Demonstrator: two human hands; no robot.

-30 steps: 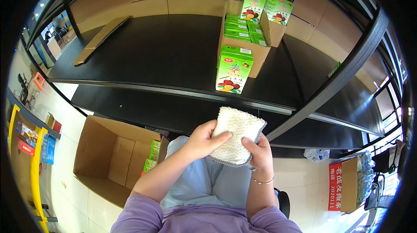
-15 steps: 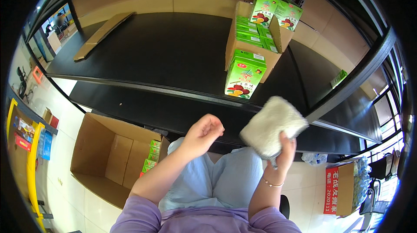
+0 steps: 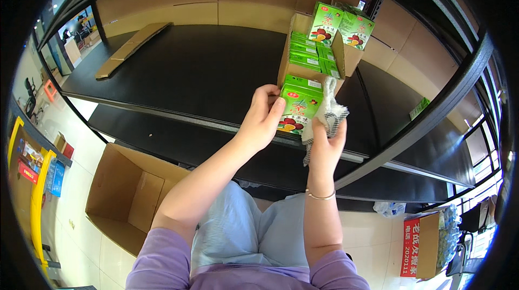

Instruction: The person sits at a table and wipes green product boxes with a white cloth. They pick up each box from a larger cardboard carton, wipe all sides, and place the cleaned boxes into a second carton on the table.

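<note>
A green box with fruit pictures stands upright at the front edge of the black shelf. My left hand grips its left side, fingers behind the edge and thumb at the front. In my right hand is a crumpled whitish cloth with a dark-striped edge, held against the box's right side. Just behind stands an open carton packed with several flat green boxes, and two similar boxes stand upright at its far end.
A folded cardboard strip lies on the shelf at left. Below left sits a large open carton on the floor. A black metal post rises at right. Another carton with plastic bottles stands at the lower right.
Both hands have moved forward and up to the front green box. My left hand has taken hold of its side, and the cloth has come against its right side.
</note>
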